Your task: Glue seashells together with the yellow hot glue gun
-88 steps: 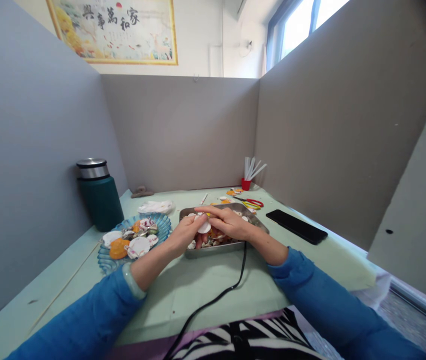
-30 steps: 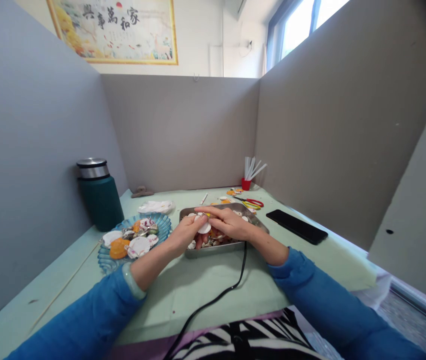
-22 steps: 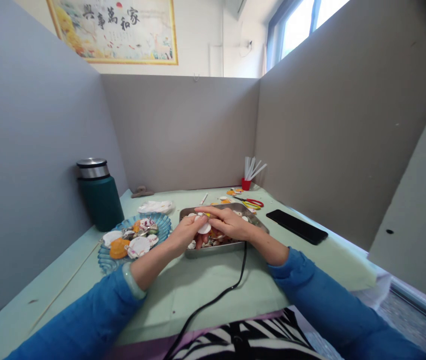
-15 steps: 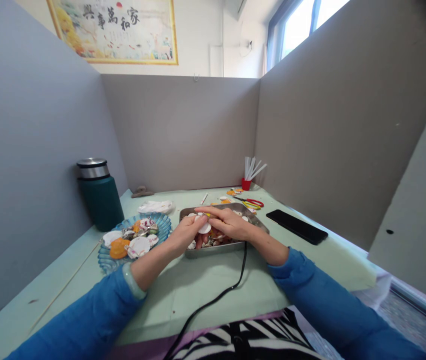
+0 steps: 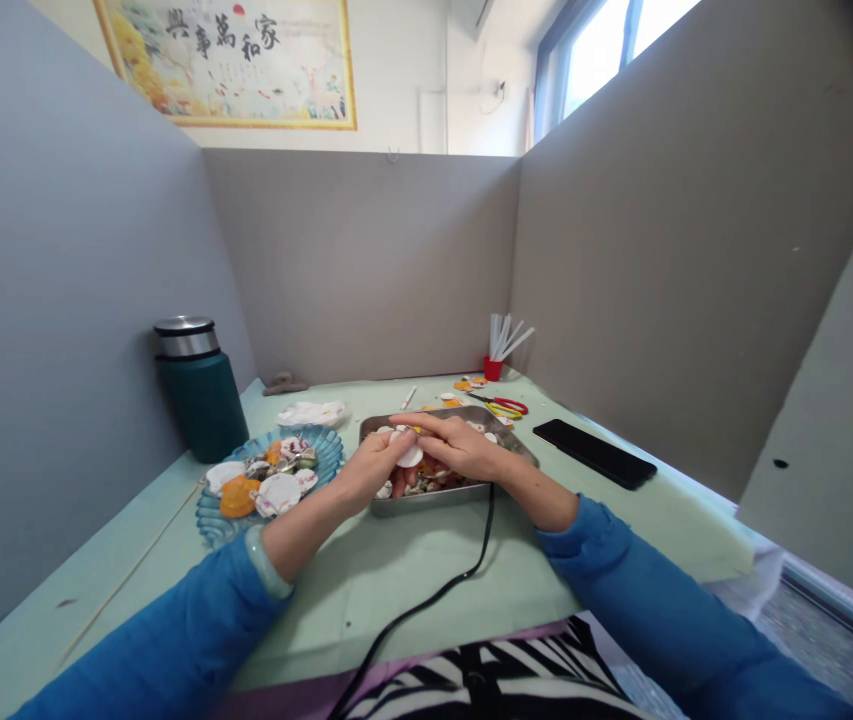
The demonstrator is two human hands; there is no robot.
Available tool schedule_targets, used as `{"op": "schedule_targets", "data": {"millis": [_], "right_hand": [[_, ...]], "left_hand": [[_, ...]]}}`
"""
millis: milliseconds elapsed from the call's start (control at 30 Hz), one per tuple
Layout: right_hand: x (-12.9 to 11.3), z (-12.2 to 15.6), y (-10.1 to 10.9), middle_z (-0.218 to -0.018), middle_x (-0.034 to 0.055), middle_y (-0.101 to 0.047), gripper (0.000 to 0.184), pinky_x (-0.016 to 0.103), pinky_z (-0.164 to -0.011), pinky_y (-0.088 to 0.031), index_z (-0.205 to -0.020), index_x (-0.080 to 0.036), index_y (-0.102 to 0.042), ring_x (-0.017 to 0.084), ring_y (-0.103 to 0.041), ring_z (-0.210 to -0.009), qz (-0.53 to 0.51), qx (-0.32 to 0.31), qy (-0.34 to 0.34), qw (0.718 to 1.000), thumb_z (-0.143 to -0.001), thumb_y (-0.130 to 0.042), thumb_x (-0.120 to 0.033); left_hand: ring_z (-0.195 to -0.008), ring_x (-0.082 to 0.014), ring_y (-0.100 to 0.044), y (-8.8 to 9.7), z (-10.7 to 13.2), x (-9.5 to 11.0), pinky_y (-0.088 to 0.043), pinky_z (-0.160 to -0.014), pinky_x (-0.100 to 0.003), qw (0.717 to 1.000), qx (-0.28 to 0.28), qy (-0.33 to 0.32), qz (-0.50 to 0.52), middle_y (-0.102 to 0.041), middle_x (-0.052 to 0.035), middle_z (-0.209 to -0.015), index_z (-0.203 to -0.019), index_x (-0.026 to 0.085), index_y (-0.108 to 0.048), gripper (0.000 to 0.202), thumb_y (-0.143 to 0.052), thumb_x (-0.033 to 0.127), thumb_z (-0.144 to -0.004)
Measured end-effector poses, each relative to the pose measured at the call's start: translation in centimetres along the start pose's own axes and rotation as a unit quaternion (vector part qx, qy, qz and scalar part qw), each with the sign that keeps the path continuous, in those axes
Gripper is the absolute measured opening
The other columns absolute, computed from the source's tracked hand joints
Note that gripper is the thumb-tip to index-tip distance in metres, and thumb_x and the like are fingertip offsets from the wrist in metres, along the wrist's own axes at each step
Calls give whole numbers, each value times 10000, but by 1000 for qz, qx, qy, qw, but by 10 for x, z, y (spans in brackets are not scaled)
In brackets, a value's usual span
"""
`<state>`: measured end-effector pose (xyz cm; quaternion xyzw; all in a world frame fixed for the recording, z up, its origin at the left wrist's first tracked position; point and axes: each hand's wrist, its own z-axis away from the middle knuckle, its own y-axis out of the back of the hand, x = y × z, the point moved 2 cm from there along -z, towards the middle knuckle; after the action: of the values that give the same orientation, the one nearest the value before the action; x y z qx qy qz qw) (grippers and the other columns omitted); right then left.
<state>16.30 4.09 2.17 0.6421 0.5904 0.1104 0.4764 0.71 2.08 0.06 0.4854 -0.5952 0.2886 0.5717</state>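
Over a metal tray [image 5: 426,504], my left hand [image 5: 372,466] pinches a round white fabric-like piece [image 5: 410,456] between thumb and fingers. My right hand [image 5: 463,447] meets it from the other side, its fingertips closed at the edge of the same white piece, with some fingers stretched across the top. Small mixed pieces, white, orange and brownish, fill the tray beneath both hands. To the left, a blue scalloped plate [image 5: 330,452] bears several white and orange round pieces [image 5: 239,496] and some shiny small ones.
A green thermos [image 5: 203,405] stands at the left partition. Behind the tray lie scissors [image 5: 505,405] and orange cut pieces [image 5: 463,384]; a red cup [image 5: 493,369] holds white strips. A black phone [image 5: 595,453] lies to the right. A black cable [image 5: 433,598] runs down the table's front.
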Motion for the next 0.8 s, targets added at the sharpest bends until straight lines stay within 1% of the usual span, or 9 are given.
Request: {"op": "schedule_targets", "data": {"millis": [133, 300, 533, 800], "right_hand": [[1, 0, 0, -724, -12, -600, 420, 239, -694, -398, -1326, -197, -442, 103, -499, -602, 4, 2, 5, 1000, -913, -377, -229], [1, 0, 0, -768, -1, -615, 421, 230, -658, -391, -1330, -198, -435, 96, -487, -577, 4, -1, 5, 1000, -915, -372, -232], [3, 0, -1, -659, -27, -567, 427, 231, -642, -388, -1332, -202, -434, 101, -472, -565, 8, 0, 4, 1000, -909, -378, -216], [0, 0, 0, -628, -30, -557, 420, 235, -648, -391, -1326, -190, -442, 104, -482, -570, 1, 1, 2, 1000, -912, -376, -222]], "left_hand": [[-333, -64, -446, 0, 0, 0, -317, -382, -190, 1000, 4, 1, 1, -546, 1, -495, -638, 125, -518, 463, -438, 541, -825], [-327, -65, -442, -1, 0, 2, -309, -374, -193, 1000, 3, 5, 10, -541, 3, -486, -623, 126, -513, 455, -451, 532, -818], [-326, -68, -443, -1, 0, 0, -312, -365, -193, 1000, 8, 9, 9, -540, -2, -485, -618, 124, -516, 438, -444, 499, -832], [-331, -64, -441, -1, 1, 2, -318, -376, -191, 1000, 9, 7, -3, -538, -1, -482, -615, 125, -518, 465, -440, 534, -824]]}}
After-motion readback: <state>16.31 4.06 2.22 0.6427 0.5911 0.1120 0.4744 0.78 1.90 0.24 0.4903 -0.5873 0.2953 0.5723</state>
